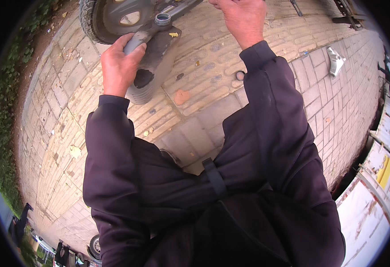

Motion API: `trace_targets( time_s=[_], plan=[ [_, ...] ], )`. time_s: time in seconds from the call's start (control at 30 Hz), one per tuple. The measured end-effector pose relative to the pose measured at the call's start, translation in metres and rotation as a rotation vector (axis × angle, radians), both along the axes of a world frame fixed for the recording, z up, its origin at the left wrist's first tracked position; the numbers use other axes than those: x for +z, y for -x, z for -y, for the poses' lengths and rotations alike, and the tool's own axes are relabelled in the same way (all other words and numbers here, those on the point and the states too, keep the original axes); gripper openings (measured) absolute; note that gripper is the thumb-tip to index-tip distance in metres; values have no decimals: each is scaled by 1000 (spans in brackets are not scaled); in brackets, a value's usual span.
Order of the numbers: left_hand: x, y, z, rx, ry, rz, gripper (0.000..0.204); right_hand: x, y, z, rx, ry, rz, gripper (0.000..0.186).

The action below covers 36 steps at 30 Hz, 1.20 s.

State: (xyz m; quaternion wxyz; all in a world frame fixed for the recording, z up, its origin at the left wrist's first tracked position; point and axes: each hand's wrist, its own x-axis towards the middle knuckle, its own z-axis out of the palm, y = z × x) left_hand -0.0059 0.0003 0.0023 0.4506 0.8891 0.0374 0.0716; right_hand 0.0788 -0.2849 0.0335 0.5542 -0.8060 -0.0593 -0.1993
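My left hand (120, 66) is closed round a grey tube (137, 41) with a round, threaded open fitting (163, 18) at its upper end. Behind it is a black tyre (89, 20) on a grey wheel (114, 11). Under the tube lies a dark grey, dirty part (161, 46) with a ribbed lower end and a black patch. At the top edge, my right hand (243, 20) has its fingers closed beside a grey bar (181, 9); what exactly it grips is cut off by the picture's edge.
On the paving lie a small dark ring (240, 75) and a white angular part (336, 61). Dark vehicle parts (351, 18) show at top right. A white panelled structure (366, 204) lines the right, a hedge (5, 111) the left. People in dark clothes (19, 222) appear at the rims.
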Motion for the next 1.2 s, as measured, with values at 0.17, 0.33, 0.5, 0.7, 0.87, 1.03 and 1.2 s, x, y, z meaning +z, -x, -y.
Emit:
trace_targets(
  time_s=[0.17, 0.33, 0.5, 0.7, 0.87, 1.03, 1.2],
  plan=[
    [-2, 2, -1, 19, 27, -21, 49, -1, 0, -2, 31, 2, 6, 13],
    [4, 0, 0, 29, -22, -54, 52, -1, -5, -2, 77, -133, 17, 12],
    [5, 1, 1, 23, 12, -56, 52, 1, 0, -2, 31, -28, 35, 12],
    [1, 1, -2, 20, 31, -25, 51, -2, 1, -12, 61, -28, 12, 11],
    [1, 3, -1, 19, 40, -23, 50, 1, 1, -9, 11, 63, 35, 15],
    [6, 3, 0, 23, 0, -25, 48, 6, 9, -11, -15, 184, 21, 13],
    [6, 5, 1, 18, 53, -19, 49, 7, 8, -10, 18, 162, -6, 8]
  ],
)
